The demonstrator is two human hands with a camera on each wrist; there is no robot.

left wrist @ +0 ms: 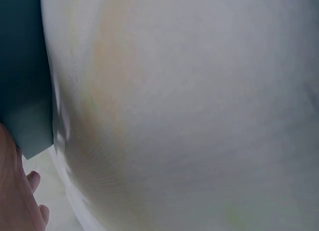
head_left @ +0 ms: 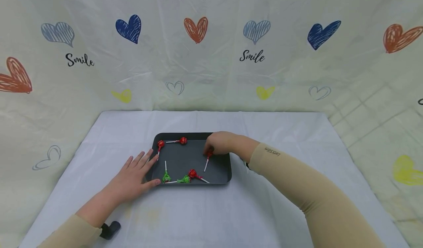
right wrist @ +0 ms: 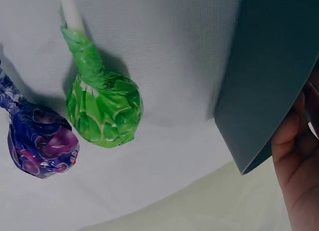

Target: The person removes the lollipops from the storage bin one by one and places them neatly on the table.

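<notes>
As we look down over the white-covered tabletop (head_left: 231,218), we find a dark grey tray (head_left: 185,160) lying slightly left of the middle, toward the tabletop's far edge. The person's left hand (head_left: 133,176) rests against the tray's left edge, its fingers spread and holding nothing. Over the tray's far right corner reaches the right hand (head_left: 220,142), its fingers curled and pinching the held red lollipop (head_left: 209,154) at its wrapped head, the white stick pointing toward the near edge. Five more lie in the tray. Near the far left corner we see one red lollipop (head_left: 161,143), stick toward us, and just to its right a second red lollipop (head_left: 183,140), stick pointing left. Along the near edge, starting by the near left corner, come one green lollipop (head_left: 166,176) with its stick pointing away from us, another green lollipop (head_left: 184,179) with its stick to the left, and a third red lollipop (head_left: 192,173) beside it. From the right wrist we make out a bright green lollipop (right wrist: 104,111) and a purple lollipop (right wrist: 42,141) outside the tray, on the tabletop. Beyond the far edge hangs a pale backdrop (head_left: 214,68) printed with hearts.
</notes>
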